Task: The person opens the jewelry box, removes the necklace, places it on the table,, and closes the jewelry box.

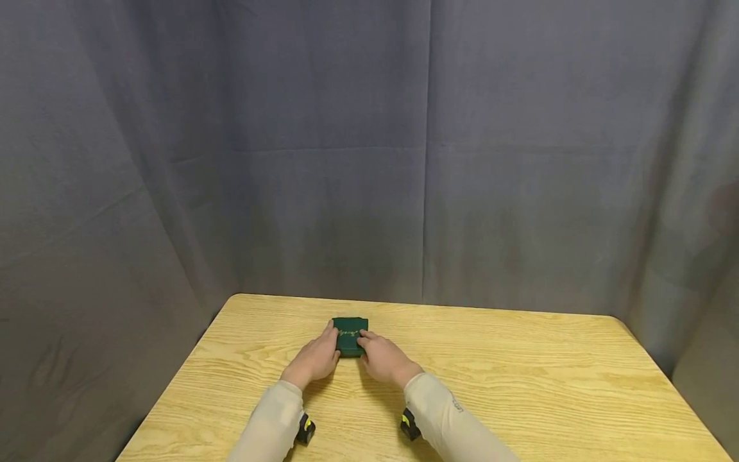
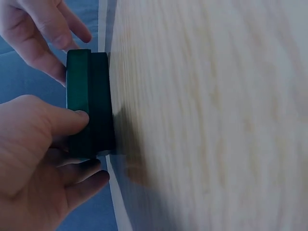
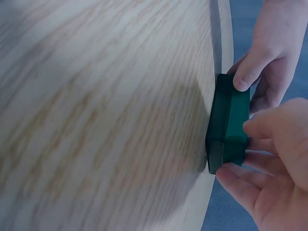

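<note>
I have both hands on the green box [image 1: 349, 343], which sits on the wooden table [image 1: 508, 385] near its far edge, left of the middle. My left hand [image 1: 316, 359] grasps it by the left side, the thumb [image 2: 70, 121] pressed to the near face of the lid [image 2: 78, 82] and the other fingers round the left end; my right hand [image 1: 385, 360] grasps the right side, its fingers bent about that edge with some tips on the top, though how hard I squeeze I can't tell. As I judge it, getting hold of the box with both hands is done, while lifting the lid clear and letting go are not: the lid covers the narrower base [image 2: 100, 86], part of which shows beneath, and whether it is fully seated I can't say. Nothing of the inside shows, so how much is left stays unclear to me. The box lies flat, top face up, its near face square to me, and the gold lettering [image 1: 348, 333] runs left to right across the top, too small to read. Seen from above the top looks almost square; foreshortening may hide some depth, so I wouldn't swear to any long axis
</note>
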